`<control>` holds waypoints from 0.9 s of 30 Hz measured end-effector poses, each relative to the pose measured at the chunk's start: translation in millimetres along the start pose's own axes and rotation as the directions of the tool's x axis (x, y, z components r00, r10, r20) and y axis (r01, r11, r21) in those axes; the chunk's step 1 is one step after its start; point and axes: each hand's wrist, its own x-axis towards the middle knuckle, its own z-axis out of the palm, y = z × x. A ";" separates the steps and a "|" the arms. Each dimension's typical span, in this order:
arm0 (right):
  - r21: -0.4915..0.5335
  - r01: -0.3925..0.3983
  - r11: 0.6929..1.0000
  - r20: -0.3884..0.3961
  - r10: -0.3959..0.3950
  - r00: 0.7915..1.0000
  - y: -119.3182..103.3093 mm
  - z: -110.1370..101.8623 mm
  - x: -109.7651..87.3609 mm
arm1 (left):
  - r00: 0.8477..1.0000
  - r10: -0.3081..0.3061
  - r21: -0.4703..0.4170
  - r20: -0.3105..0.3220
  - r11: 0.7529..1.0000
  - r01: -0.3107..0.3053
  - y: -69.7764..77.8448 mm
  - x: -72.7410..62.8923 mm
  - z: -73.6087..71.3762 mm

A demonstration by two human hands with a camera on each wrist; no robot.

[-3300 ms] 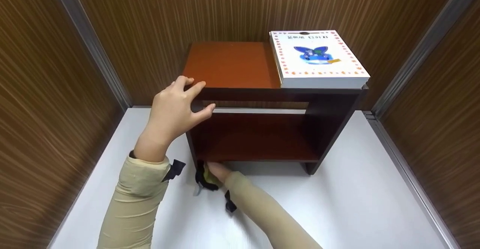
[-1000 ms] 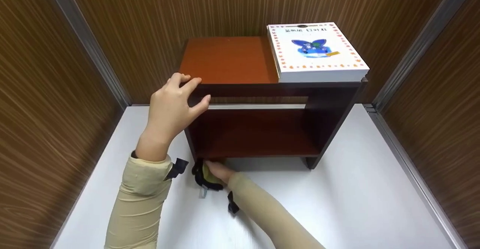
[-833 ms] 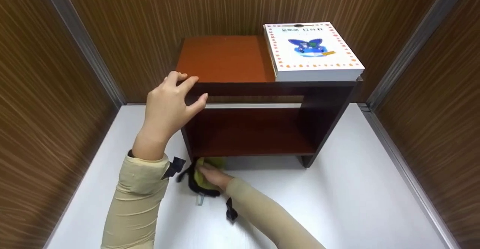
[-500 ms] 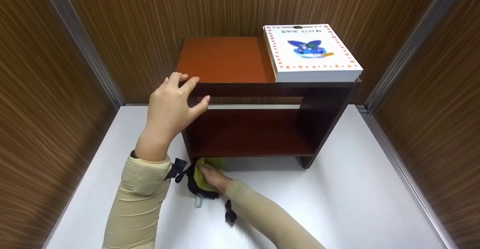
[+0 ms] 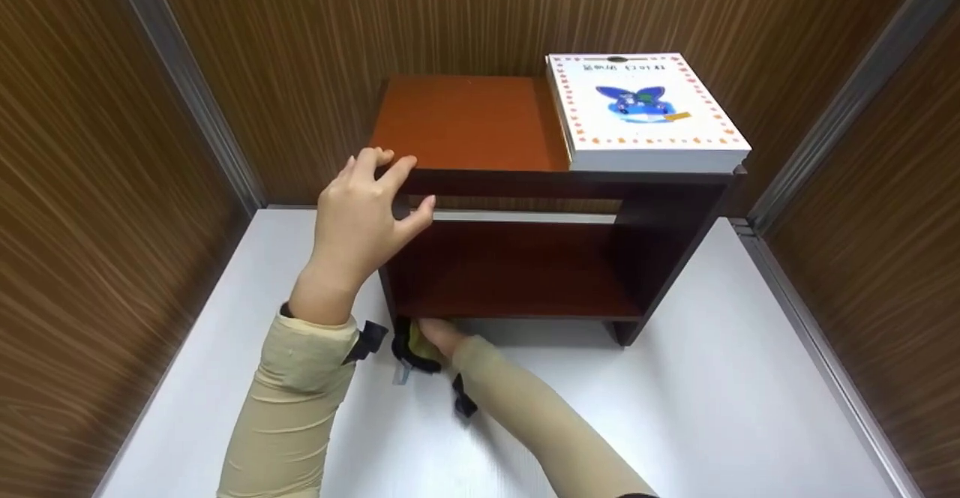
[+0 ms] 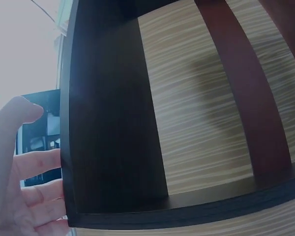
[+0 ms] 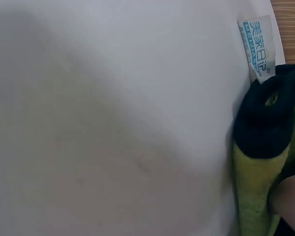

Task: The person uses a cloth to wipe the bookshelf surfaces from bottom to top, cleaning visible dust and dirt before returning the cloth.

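A small dark reddish-brown shelf unit (image 5: 517,273) stands on the white surface. At its upper left corner rests my left hand (image 5: 356,213), fingertips touching the side and top edge, thumb held apart. The left wrist view shows those fingers (image 6: 42,189) against the outside of the dark side panel (image 6: 113,113). Low down, my right hand (image 5: 439,333) reaches under the bottom board and holds a yellow-green cleaning cloth (image 5: 424,349) with black edging. Most of the right fingers are hidden. In the right wrist view the cloth (image 7: 258,182) carries a white-and-blue tag (image 7: 258,46).
A stack of white books (image 5: 649,108), a blue butterfly picture on its cover, lies on the right half of the shelf's top. Wood-grain walls (image 5: 480,14) enclose the back and both sides. Metal rails (image 5: 810,348) run along the corners and the right edge.
The right hand and cloth came out towards the left front by 0.8 s ago. Since 0.5 s ago they have moved back in under the bottom board. The left hand stays at the corner.
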 end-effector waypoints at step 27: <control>0.011 0.223 0.975 0.157 -0.222 0.962 9.5 2.8 2.1 | 1.000 0.014 0.003 -0.004 1.000 -0.014 -2.9 6.8 0.9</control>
